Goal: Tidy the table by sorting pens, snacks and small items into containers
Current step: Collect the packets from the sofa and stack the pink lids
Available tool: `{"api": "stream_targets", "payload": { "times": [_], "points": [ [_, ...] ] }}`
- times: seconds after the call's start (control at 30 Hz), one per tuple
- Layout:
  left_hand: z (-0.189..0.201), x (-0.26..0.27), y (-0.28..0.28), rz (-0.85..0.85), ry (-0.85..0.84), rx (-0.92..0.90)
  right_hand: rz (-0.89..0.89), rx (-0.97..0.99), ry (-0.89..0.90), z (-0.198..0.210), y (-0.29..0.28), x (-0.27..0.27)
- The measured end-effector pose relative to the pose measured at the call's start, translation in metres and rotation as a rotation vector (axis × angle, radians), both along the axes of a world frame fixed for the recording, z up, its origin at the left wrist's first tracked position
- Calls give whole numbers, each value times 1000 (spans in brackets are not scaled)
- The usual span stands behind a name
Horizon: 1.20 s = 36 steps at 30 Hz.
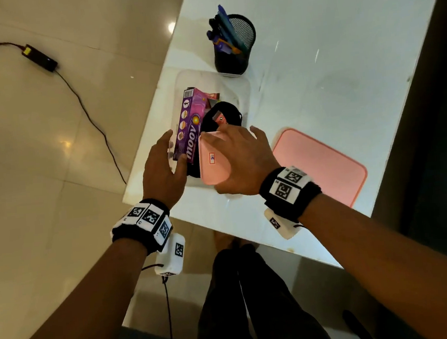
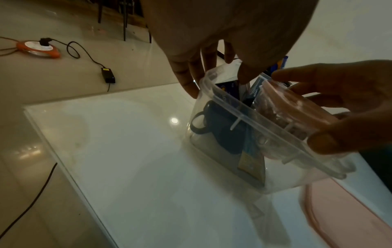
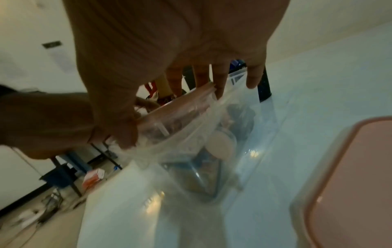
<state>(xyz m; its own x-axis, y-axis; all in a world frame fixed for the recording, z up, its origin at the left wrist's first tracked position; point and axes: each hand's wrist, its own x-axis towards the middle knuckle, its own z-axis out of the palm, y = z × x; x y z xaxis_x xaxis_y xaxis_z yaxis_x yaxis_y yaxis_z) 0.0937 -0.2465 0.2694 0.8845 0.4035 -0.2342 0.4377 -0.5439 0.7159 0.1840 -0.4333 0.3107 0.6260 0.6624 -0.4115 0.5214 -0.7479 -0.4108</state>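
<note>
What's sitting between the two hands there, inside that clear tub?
Between the left hand and the right hand, the head view shows a purple box standing in the clear tub. The right hand grips a small pink-lidded container.

The white glossy tabletop (image 1: 315,53) carries three things. A clear plastic tub (image 1: 242,92) stands near its left edge, packed with a purple box and other items. Just behind the tub, touching or nearly touching its far rim, stands a black mesh cup (image 1: 236,52) full of pens. A pink lid (image 1: 322,166) lies flat to the tub's right, close to the near edge.
</note>
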Motion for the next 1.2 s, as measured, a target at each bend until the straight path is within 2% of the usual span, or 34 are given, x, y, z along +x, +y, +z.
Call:
{"api": "stream_targets", "payload": {
  "times": [0.13,0.4,0.57,0.67,0.87,1.0,1.2],
  "points": [
    [-1,3,0,50,-6,-24,-46,-13,-69,-10,5,-1],
    [4,4,-5,107,-2,-61,-12,-63,-173,-25,26,1],
    [4,5,-6,94,-6,-82,-59,-26,-123,-17,26,31],
    [4,4,-7,88,-30,-55,-102,6,-191,-11,25,55],
    [1,-2,-13,50,-17,-45,-88,-71,-242,-19,24,87],
    [-2,-7,-13,19,5,-54,-42,-143,-248,-24,21,86],
    [-4,-6,-9,4,27,-28,-68,-229,-232,-19,29,81]
  ]
}}
